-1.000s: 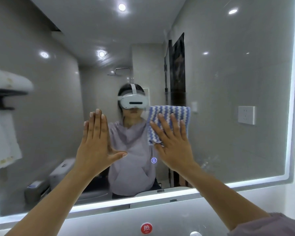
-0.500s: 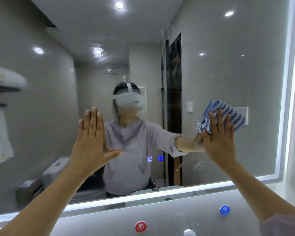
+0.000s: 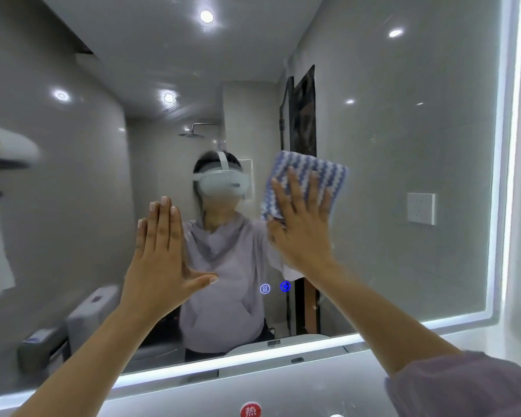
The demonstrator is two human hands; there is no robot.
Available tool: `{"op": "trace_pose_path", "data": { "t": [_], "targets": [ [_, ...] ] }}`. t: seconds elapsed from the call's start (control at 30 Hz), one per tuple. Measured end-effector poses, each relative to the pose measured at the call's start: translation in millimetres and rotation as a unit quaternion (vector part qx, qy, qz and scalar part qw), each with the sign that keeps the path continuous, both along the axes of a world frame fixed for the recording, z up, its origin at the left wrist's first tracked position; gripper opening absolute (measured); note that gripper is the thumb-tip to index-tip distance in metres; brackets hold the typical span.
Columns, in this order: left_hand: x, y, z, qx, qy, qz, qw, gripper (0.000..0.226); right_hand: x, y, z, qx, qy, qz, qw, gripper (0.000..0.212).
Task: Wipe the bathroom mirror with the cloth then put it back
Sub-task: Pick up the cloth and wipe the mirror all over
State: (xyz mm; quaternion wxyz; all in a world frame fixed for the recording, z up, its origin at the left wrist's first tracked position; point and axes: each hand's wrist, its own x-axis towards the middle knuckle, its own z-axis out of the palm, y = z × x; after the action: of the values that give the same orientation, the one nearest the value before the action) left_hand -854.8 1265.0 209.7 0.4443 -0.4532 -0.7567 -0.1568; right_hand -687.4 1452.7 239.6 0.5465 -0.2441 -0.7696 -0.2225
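A large lit bathroom mirror fills the view. A blue-and-white striped cloth lies flat against the glass near the middle, a little right of centre. My right hand presses it onto the mirror with straight, spread fingers. My left hand is raised flat in front of the mirror at lower left, fingers together and thumb out, holding nothing. The lower part of the cloth is hidden behind my right hand.
A glowing strip frames the mirror's right and bottom edges. Two blue touch icons glow on the glass below the cloth. A red round tap label sits at the bottom. The mirror reflects a person, a toilet, towels and a wall socket.
My right hand swept the cloth to the right side of the mirror and has now come back left and slightly up towards the middle. My left hand has stayed flat in place.
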Motion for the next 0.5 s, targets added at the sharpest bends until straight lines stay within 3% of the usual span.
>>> {"op": "trace_pose_path", "data": {
  "t": [0.27, 0.5],
  "targets": [
    [-1, -1, 0, 0.003, 0.007, -0.008, 1.0, 0.129, -55, -50, 43, 0.092, -0.107, 0.016, 0.99, 0.058],
    [-1, -1, 0, -0.002, 0.002, -0.012, 1.0, 0.128, -36, -35, 52, 0.133, -0.108, 0.029, 0.985, 0.055]
  ]
}}
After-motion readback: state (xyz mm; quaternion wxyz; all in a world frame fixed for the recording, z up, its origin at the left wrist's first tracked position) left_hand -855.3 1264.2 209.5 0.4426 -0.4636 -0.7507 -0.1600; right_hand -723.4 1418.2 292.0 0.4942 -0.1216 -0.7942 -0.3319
